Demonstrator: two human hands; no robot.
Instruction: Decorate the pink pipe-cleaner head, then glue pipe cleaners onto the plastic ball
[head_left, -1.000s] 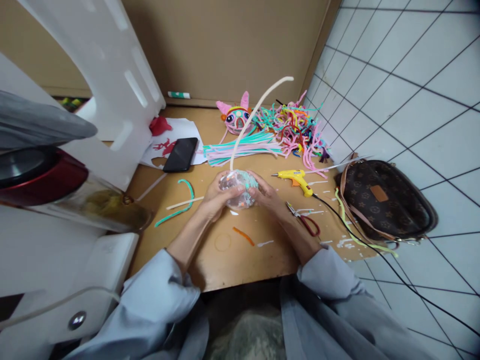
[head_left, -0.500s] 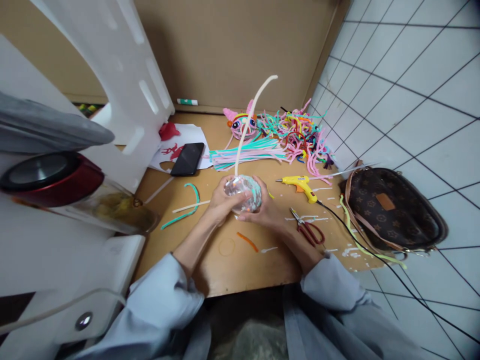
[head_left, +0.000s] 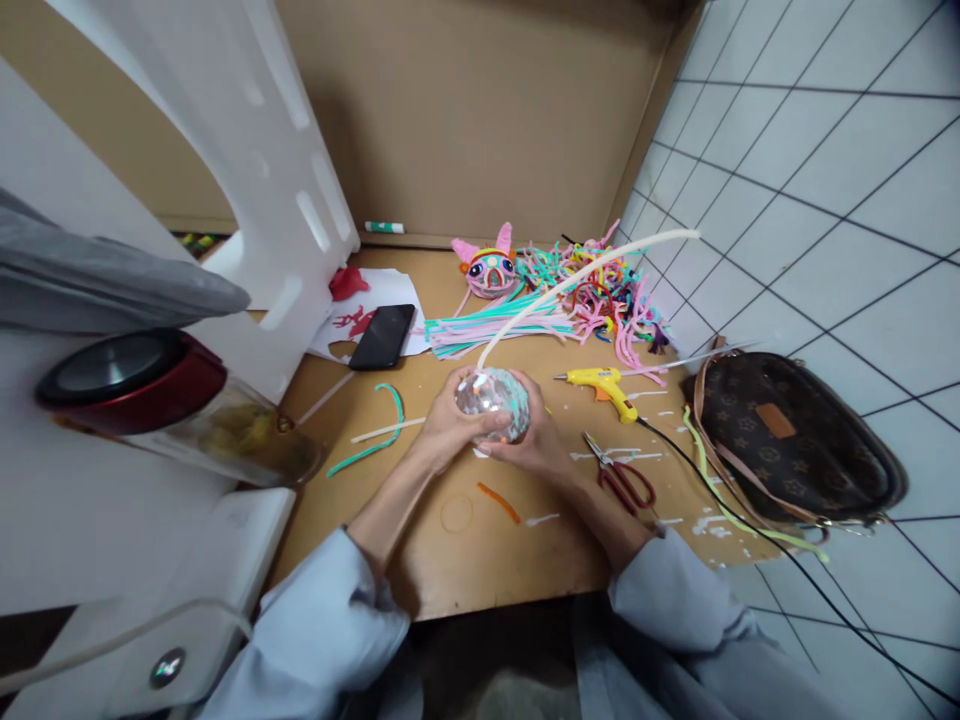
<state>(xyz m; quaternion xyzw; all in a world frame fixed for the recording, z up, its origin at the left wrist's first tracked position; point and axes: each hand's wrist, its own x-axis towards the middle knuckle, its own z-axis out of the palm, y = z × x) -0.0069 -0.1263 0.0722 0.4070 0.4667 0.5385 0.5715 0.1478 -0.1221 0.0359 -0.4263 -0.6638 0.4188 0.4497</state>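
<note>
Between my two hands is a clear ball [head_left: 491,392], its right side covered with teal and white fuzzy strips. My left hand [head_left: 448,425] wraps its left side, thumb across the front. My right hand [head_left: 536,430] is closed round the right and lower side. From the top of the ball a long white pipe cleaner [head_left: 577,275] curves up and to the right. Left of my hands lie a bent teal pipe cleaner [head_left: 400,410] and a white one [head_left: 375,433]. An orange piece [head_left: 499,502] lies below the ball.
At right are a yellow glue gun [head_left: 600,382], red-handled pliers or scissors [head_left: 622,480] and a brown bag [head_left: 802,430]. Behind lie bundled pipe cleaners [head_left: 480,328], a pink-eared figure [head_left: 489,270] and a tangled pile [head_left: 600,290]. A phone [head_left: 382,336] and glass bottle [head_left: 247,430] stand left.
The ball has turned in my hands, and the white pipe cleaner now leans much further right. The whole view has shifted slightly. Both hands keep hold of the ball.
</note>
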